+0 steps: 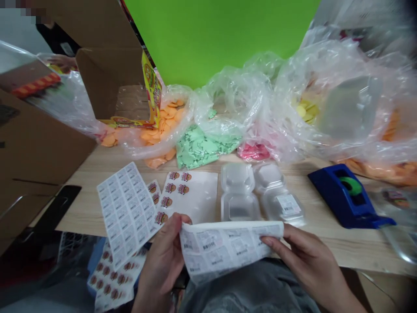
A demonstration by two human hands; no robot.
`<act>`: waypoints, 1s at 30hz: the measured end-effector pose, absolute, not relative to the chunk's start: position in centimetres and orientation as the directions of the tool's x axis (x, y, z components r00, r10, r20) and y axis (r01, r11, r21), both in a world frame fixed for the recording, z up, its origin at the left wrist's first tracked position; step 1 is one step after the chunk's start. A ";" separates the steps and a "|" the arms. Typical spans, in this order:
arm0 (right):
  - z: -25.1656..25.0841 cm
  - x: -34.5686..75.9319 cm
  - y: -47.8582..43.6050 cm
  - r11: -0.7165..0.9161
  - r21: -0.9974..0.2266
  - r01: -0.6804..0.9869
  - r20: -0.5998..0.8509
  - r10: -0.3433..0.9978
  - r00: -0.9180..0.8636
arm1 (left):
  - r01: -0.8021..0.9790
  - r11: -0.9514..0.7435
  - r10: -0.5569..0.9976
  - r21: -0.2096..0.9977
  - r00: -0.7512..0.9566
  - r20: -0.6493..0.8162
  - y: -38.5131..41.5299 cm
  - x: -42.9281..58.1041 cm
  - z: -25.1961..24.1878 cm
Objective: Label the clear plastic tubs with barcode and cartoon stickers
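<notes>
My left hand and my right hand hold a curling sheet of barcode labels by its two ends, above the wooden table. Just beyond it lie a second barcode label sheet and a sheet of burger-logo stickers. Two clear plastic clamshell containers sit close past the held sheet, the right one bearing a barcode label. More burger-logo sticker sheets hang below the table edge, left of my left hand.
Plastic bags of orange, green, pink and yellow flat pieces crowd the table's back. A blue tape dispenser stands at right. A cardboard box juts in at left, before a green backdrop.
</notes>
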State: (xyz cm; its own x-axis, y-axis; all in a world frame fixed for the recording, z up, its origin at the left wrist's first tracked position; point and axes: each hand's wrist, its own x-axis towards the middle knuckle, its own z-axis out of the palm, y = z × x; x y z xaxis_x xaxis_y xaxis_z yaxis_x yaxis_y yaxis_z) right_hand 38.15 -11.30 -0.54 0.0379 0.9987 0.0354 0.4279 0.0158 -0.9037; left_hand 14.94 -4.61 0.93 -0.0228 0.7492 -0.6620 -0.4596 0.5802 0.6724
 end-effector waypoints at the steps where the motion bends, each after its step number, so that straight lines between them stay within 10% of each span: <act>1: -0.5 38.2 -11.3 0.013 -0.905 0.424 0.032 0.999 0.038 | -0.434 0.559 0.769 0.707 -0.048 -0.638 -4.7 15.0 0.9; 5: -0.5 37.8 -11.3 -0.015 -0.939 0.343 0.009 0.997 0.070 | -0.157 0.343 0.933 0.926 -0.052 -0.355 -5.4 14.9 0.9; 9: -0.4 37.4 -11.2 -0.049 -0.953 0.297 -0.016 0.994 0.112 | -0.004 0.458 0.868 0.889 0.218 -0.446 -6.2 14.3 0.9; 14: -0.1 37.0 -10.6 0.059 -0.965 0.257 0.060 0.998 -0.003 | -0.013 0.538 0.840 0.843 0.097 -0.534 -6.2 13.3 -0.1; 23: -0.1 36.7 -11.2 -0.076 -0.988 0.131 -0.053 0.984 0.169 | 0.329 0.227 0.929 0.917 0.210 -0.305 -5.1 12.9 1.6; 30: 0.1 37.3 -11.1 0.043 -0.870 0.491 0.141 0.976 0.164 | 0.409 0.039 0.978 0.912 0.169 -0.118 -5.7 13.2 1.6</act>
